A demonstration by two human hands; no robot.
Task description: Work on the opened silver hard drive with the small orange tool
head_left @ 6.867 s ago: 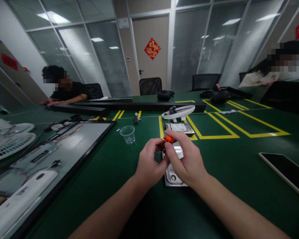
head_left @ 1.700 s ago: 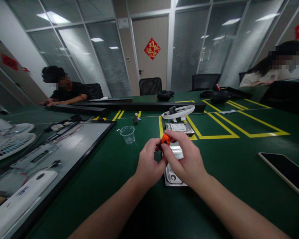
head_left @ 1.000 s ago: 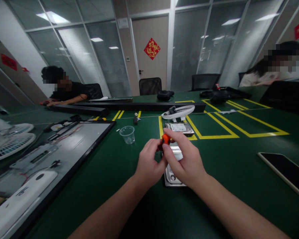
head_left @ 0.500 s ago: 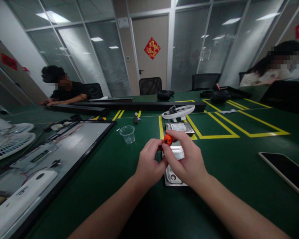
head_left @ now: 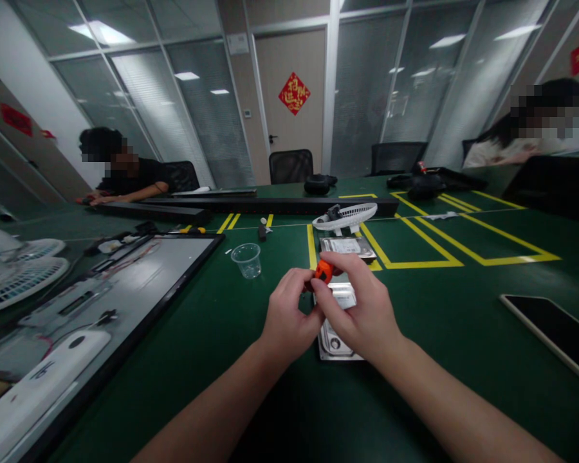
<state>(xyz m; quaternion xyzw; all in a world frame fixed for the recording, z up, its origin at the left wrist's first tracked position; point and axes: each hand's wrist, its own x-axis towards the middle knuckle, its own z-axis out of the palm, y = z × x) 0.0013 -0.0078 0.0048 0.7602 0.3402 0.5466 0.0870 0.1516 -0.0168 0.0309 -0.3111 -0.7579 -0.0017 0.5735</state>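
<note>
Over a silver hard drive [head_left: 338, 344], my left hand [head_left: 292, 315] and my right hand [head_left: 359, 302] meet with bent fingers. Between the thumb and fingers of the right one is the orange-and-black handle [head_left: 323, 271] of what looks like a small screwdriver. My left fingertips close on its darker end, mostly covered by the fingers. Part of the drive is hidden under my hands. Just beyond lies a second hard drive [head_left: 350, 247], with a white fan guard [head_left: 352, 215] behind it.
Left of my hands stands a clear plastic cup [head_left: 247, 260]. A large panel [head_left: 174, 270] with electronics and a white power strip [head_left: 43, 379] fills the left side. At right lies a phone [head_left: 554, 334]. Two people sit across the green table.
The orange handle has turned slightly and shifted a little to the left between my fingers. Both hands otherwise stay nearly in place.
</note>
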